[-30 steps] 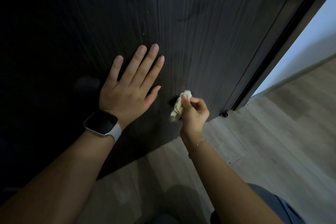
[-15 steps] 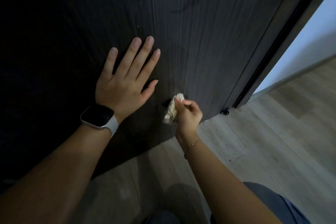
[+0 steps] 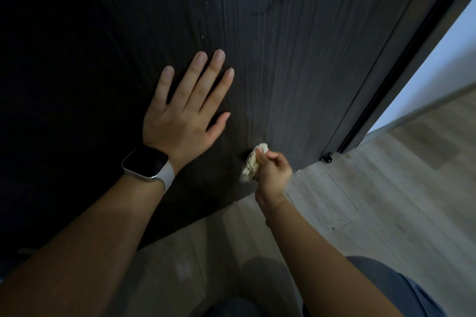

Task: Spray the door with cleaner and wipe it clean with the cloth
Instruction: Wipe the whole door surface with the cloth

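Observation:
The dark wood-grain door (image 3: 296,54) fills the upper part of the head view. My left hand (image 3: 185,113) lies flat against it with fingers spread, a watch on the wrist. Low down near the door's bottom edge, my right hand (image 3: 273,171) is closed on a crumpled cream cloth (image 3: 251,163) that presses on the door surface. No spray bottle is in view.
Pale wood-plank floor (image 3: 373,208) runs under the door and off to the right. A small black door stop (image 3: 326,158) sits at the door's lower right corner. Beyond the dark door edge, a light wall (image 3: 438,72) with a skirting board shows.
My right hand with the cloth has slid a little down and left along the lower door. My left hand has stayed flat on the door.

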A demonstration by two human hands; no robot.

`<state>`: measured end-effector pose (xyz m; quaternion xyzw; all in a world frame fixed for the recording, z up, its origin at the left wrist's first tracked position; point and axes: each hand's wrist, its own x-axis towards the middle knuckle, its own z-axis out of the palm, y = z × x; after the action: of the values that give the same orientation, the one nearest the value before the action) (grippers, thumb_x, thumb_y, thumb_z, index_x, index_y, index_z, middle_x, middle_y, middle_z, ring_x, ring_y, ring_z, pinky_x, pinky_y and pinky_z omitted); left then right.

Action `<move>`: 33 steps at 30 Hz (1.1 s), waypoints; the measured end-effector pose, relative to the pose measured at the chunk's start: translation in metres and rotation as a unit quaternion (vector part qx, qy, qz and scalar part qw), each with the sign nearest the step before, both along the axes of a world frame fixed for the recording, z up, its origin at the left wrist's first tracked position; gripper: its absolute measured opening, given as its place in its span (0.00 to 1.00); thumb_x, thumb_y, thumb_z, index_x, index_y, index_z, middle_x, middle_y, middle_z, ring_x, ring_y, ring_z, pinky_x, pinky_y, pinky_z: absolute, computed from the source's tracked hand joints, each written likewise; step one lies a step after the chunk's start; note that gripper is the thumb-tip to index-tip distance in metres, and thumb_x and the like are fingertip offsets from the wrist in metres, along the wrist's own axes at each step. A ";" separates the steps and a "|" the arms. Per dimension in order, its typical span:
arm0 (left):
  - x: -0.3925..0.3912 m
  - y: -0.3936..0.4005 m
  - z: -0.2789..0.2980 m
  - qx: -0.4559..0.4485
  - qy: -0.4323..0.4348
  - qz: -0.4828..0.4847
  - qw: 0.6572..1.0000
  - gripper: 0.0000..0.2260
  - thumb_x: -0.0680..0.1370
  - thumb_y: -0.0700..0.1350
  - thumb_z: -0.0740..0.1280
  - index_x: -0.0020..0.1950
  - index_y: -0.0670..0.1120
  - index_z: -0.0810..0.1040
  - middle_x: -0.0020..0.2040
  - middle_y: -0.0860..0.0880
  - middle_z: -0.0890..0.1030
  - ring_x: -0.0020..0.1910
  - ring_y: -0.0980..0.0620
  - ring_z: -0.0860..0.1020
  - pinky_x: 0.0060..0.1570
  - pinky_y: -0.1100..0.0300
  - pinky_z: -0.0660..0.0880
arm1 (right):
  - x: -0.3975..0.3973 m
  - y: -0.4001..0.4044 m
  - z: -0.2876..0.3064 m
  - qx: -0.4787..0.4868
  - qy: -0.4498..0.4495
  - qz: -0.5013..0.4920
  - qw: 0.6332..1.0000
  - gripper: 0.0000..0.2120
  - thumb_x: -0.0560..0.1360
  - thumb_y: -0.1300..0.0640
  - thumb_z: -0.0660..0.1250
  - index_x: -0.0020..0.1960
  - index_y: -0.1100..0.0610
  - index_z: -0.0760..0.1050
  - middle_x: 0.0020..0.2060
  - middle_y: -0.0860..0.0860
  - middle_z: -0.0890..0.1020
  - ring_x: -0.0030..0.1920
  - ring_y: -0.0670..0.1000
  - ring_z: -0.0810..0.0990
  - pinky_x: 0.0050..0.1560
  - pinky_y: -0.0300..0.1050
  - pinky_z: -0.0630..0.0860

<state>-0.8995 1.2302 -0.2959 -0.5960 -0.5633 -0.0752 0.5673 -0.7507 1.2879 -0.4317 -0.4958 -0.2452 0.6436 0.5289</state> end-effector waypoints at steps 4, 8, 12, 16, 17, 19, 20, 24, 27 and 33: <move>0.000 0.001 -0.002 0.005 0.005 0.001 1.000 0.29 0.82 0.59 0.58 0.79 0.47 0.61 0.78 0.46 0.59 0.76 0.45 0.59 0.74 0.45 0.48 | -0.003 0.005 0.017 0.070 0.016 0.002 0.997 0.11 0.73 0.67 0.73 0.36 0.56 0.75 0.32 0.49 0.79 0.36 0.46 0.79 0.41 0.42 0.77; 0.000 0.001 -0.001 0.003 0.010 0.008 1.000 0.28 0.82 0.59 0.57 0.79 0.47 0.61 0.78 0.46 0.59 0.76 0.45 0.58 0.74 0.45 0.47 | -0.001 0.007 0.004 0.069 0.020 0.009 0.997 0.09 0.73 0.67 0.72 0.38 0.59 0.75 0.36 0.53 0.79 0.38 0.48 0.79 0.44 0.43 0.79; 0.001 0.000 -0.001 0.004 0.001 0.015 1.000 0.29 0.82 0.59 0.57 0.80 0.48 0.60 0.78 0.46 0.58 0.78 0.46 0.53 0.75 0.46 0.46 | 0.001 -0.005 -0.042 -0.074 0.018 0.042 0.996 0.09 0.74 0.66 0.70 0.38 0.60 0.73 0.33 0.56 0.77 0.35 0.52 0.76 0.34 0.42 0.76; 0.000 0.001 0.000 0.012 0.007 0.012 1.000 0.29 0.81 0.59 0.59 0.79 0.48 0.62 0.78 0.46 0.59 0.77 0.46 0.56 0.75 0.45 0.47 | -0.006 -0.011 -0.061 -0.132 -0.007 0.020 0.991 0.09 0.76 0.66 0.70 0.39 0.61 0.73 0.33 0.54 0.76 0.35 0.50 0.76 0.32 0.39 0.77; 0.000 0.001 0.001 0.013 0.009 0.012 1.000 0.29 0.81 0.59 0.59 0.79 0.48 0.62 0.78 0.46 0.59 0.76 0.46 0.57 0.74 0.45 0.47 | -0.008 -0.011 -0.056 -0.126 -0.010 0.013 0.992 0.08 0.76 0.66 0.69 0.39 0.61 0.74 0.33 0.54 0.77 0.35 0.50 0.76 0.35 0.41 0.77; 0.001 0.001 0.001 0.009 0.008 0.014 1.000 0.29 0.81 0.59 0.59 0.79 0.48 0.61 0.78 0.46 0.59 0.76 0.46 0.57 0.74 0.45 0.47 | -0.010 -0.008 -0.039 -0.080 -0.019 -0.008 0.997 0.08 0.75 0.66 0.70 0.39 0.60 0.74 0.34 0.53 0.78 0.37 0.51 0.77 0.40 0.44 0.77; 0.001 0.001 0.000 0.007 0.005 0.015 1.000 0.29 0.81 0.59 0.58 0.80 0.48 0.60 0.78 0.46 0.59 0.76 0.46 0.57 0.74 0.45 0.47 | -0.011 -0.006 -0.025 -0.041 -0.015 -0.029 0.999 0.09 0.75 0.67 0.70 0.38 0.59 0.74 0.34 0.53 0.78 0.38 0.51 0.77 0.41 0.44 0.77; 0.001 0.001 -0.001 0.008 0.006 0.019 1.000 0.29 0.81 0.59 0.59 0.79 0.48 0.61 0.78 0.46 0.59 0.76 0.45 0.59 0.74 0.45 0.48 | -0.015 0.004 0.030 0.090 0.016 -0.082 0.992 0.07 0.74 0.67 0.72 0.40 0.60 0.75 0.35 0.52 0.79 0.39 0.47 0.78 0.43 0.39 0.78; 0.001 0.000 0.000 0.001 0.009 0.022 1.000 0.29 0.81 0.59 0.58 0.80 0.48 0.60 0.78 0.46 0.59 0.76 0.45 0.59 0.74 0.45 0.47 | -0.016 0.004 0.019 0.108 0.017 -0.087 0.990 0.07 0.74 0.66 0.71 0.40 0.59 0.76 0.35 0.52 0.78 0.39 0.47 0.76 0.43 0.38 0.77; 0.002 0.000 0.001 -0.008 0.005 0.027 1.000 0.30 0.81 0.59 0.59 0.80 0.48 0.60 0.79 0.46 0.58 0.79 0.46 0.51 0.75 0.45 0.47 | -0.015 -0.004 -0.058 -0.109 0.042 -0.071 0.991 0.11 0.78 0.65 0.67 0.37 0.59 0.73 0.28 0.48 0.79 0.29 0.44 0.78 0.35 0.41 0.77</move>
<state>-0.8976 1.2297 -0.2953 -0.5851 -0.5771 -0.0522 0.5674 -0.7660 1.2839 -0.4899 -0.5389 -0.1153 0.6480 0.5257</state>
